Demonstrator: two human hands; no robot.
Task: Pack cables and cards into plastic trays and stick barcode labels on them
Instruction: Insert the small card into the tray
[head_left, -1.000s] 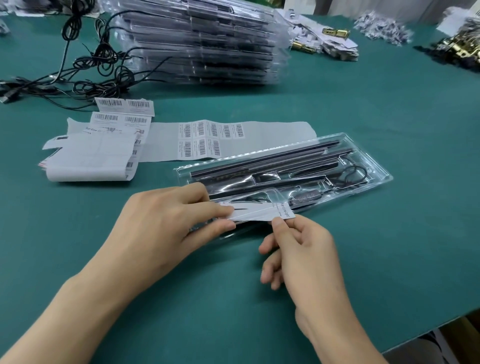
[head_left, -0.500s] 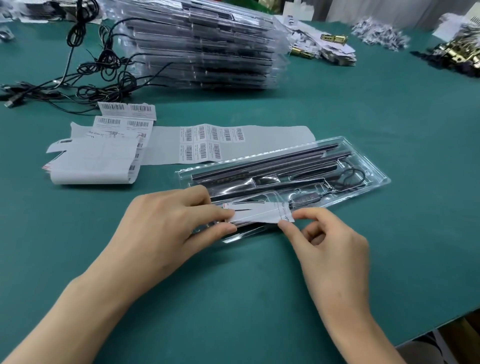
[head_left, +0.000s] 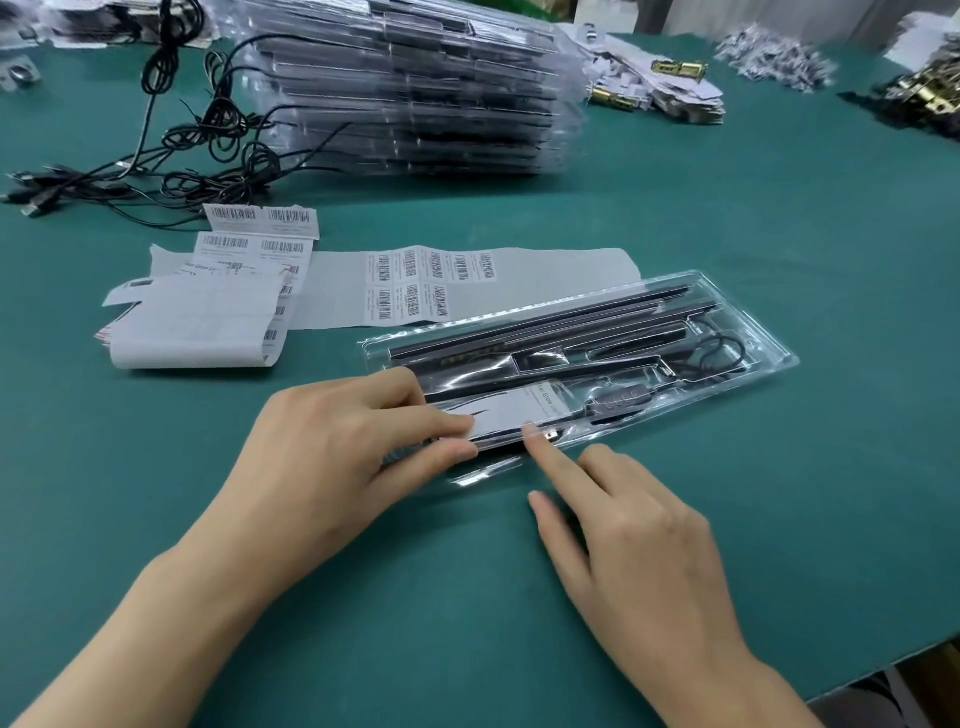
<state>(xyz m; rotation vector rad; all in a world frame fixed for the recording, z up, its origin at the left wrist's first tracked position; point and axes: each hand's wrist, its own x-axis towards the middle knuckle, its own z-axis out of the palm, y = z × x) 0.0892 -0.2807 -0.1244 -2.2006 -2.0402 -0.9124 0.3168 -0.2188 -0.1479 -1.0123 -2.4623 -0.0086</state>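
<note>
A clear plastic tray (head_left: 769, 358) lies slanted on the green table, holding black bars and a coiled black cable (head_left: 719, 353) with an inline controller. A white card (head_left: 511, 410) lies flat in the tray's near recess. My left hand (head_left: 332, 452) rests on the tray's left end, with its index fingertip on the card's left edge and its thumb on the near rim. On my right hand (head_left: 628, 545) the straight index finger presses the card's near edge, while the other fingers hang loosely curled. Barcode labels (head_left: 415, 283) sit on a white backing strip behind the tray.
A tall stack of packed clear trays (head_left: 415, 88) stands at the back. Loose black cables (head_left: 171, 156) sprawl at the back left. Folded label sheets (head_left: 208, 317) lie at left. Card piles (head_left: 654, 88) and brass parts (head_left: 924, 98) sit at the back right. The table edge runs at lower right.
My right hand let go of the card's right corner and now presses it down with one fingertip. The card went from raised above the tray to lying flat in the recess.
</note>
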